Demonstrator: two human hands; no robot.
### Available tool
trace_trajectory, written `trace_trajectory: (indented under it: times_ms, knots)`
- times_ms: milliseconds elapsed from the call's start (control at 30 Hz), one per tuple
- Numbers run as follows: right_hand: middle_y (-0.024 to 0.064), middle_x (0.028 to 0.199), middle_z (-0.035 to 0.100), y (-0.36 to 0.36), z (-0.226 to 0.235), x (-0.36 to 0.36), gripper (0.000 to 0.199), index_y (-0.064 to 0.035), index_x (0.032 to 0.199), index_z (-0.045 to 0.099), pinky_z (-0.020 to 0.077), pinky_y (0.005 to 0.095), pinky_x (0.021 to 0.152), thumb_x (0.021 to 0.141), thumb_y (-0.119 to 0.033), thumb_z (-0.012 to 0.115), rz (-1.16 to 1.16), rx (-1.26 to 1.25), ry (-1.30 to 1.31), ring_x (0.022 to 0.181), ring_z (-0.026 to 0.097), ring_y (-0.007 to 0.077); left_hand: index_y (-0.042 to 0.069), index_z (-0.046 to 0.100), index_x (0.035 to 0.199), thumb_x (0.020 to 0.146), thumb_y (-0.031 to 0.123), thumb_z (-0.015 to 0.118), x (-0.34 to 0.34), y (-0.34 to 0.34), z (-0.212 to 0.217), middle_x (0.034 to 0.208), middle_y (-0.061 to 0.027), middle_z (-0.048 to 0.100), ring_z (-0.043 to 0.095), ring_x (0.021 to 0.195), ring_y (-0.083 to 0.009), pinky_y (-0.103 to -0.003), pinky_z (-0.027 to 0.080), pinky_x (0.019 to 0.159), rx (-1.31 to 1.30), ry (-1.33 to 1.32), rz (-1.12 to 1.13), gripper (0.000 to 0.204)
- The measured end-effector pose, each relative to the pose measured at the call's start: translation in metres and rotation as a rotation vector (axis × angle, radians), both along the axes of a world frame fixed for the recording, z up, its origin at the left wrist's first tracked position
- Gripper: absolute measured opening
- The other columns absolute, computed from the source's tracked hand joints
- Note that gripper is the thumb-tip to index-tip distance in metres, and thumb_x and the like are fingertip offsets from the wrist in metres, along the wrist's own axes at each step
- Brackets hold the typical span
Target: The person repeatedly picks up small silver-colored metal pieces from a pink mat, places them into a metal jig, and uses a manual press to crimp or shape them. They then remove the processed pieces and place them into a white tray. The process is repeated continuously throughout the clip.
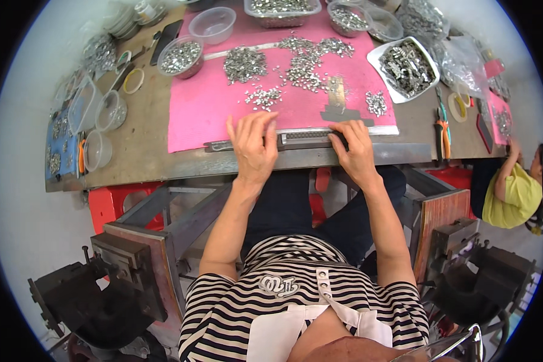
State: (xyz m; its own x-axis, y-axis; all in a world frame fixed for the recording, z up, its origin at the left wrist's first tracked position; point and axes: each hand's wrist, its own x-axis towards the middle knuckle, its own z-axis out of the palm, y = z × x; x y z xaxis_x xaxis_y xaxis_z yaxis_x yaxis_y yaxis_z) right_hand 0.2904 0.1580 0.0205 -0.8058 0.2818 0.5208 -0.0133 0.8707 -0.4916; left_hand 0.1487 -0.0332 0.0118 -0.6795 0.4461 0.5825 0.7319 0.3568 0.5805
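Note:
My left hand [254, 148] is over the pink mat's front edge, fingers curled and thumb tip close to the index finger; anything pinched there is too small to make out. Just ahead of it lies a loose scatter of small shiny metal pieces [263, 97]. Between my hands a narrow metal bar jig [308, 139] with a row of small segments lies along the table's front edge. My right hand [357, 154] curls round the jig's dark right end, thumb and fingers against it.
Bigger piles of metal pieces [245, 65] cover the pink mat [193, 114]. Tubs of pieces [181, 57] and a white tray [404, 69] stand around it. Orange-handled pliers [443, 136] lie at right. Vices [127, 271] flank my legs. Another person [513, 187] sits at far right.

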Motion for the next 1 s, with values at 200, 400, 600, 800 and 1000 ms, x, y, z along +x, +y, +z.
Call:
trace_trajectory:
  times_ms: [200,400,600,800,1000]
  knots:
    - [0.0111,0.097,0.065,0.003,-0.001,0.000,0.018,-0.0020,0.102,0.067,0.0452,0.0408,0.081,0.086,0.000,0.073,0.066,0.065,0.034,0.092,0.060,0.0300,0.013,0.072,0.118,0.097,0.018,0.065,-0.040,-0.020,0.004,0.121,-0.0066,0.070,0.059,0.120,-0.0265,-0.063,0.019,0.118,-0.208,-0.006,0.037,0.022]
    - [0.0128,0.117,0.067,0.002,0.010,-0.025,0.028,-0.0020,0.118,0.066,0.0445,0.0432,0.093,0.090,-0.002,0.068,0.115,0.128,-0.026,0.112,0.061,0.0324,0.004,0.052,0.148,0.109,0.037,0.046,-0.043,-0.020,-0.001,0.158,-0.0160,0.045,0.034,0.151,-0.0352,-0.067,0.006,0.122,-0.491,0.015,-0.075,0.051]
    - [0.0102,0.142,0.059,-0.014,-0.002,-0.103,0.040,-0.0030,0.132,0.062,0.0365,0.0534,0.112,0.092,-0.008,0.061,0.248,0.302,-0.129,0.137,0.049,0.0328,-0.004,0.040,0.154,0.110,0.043,0.039,-0.021,-0.011,0.006,0.163,-0.0201,0.036,0.027,0.155,-0.0356,-0.066,0.004,0.123,-0.586,-0.085,-0.248,0.065]
    - [0.0089,0.143,0.060,-0.007,0.006,-0.090,0.041,-0.0032,0.131,0.064,0.0313,0.0564,0.118,0.090,-0.007,0.059,0.327,0.355,-0.264,0.141,0.046,0.0336,-0.003,0.044,0.152,0.110,0.043,0.040,-0.011,-0.019,0.016,0.161,-0.0189,0.040,0.031,0.154,-0.0319,-0.065,0.003,0.124,-0.529,-0.124,-0.404,0.063]
    - [0.0080,0.138,0.064,0.005,0.018,-0.062,0.034,-0.0043,0.126,0.067,0.0337,0.0536,0.115,0.093,-0.004,0.061,0.388,0.295,-0.326,0.137,0.050,0.0316,0.007,0.069,0.127,0.103,0.028,0.059,-0.017,-0.027,0.015,0.128,-0.0126,0.068,0.058,0.126,-0.0280,-0.057,0.018,0.121,-0.244,-0.232,-0.424,0.033]
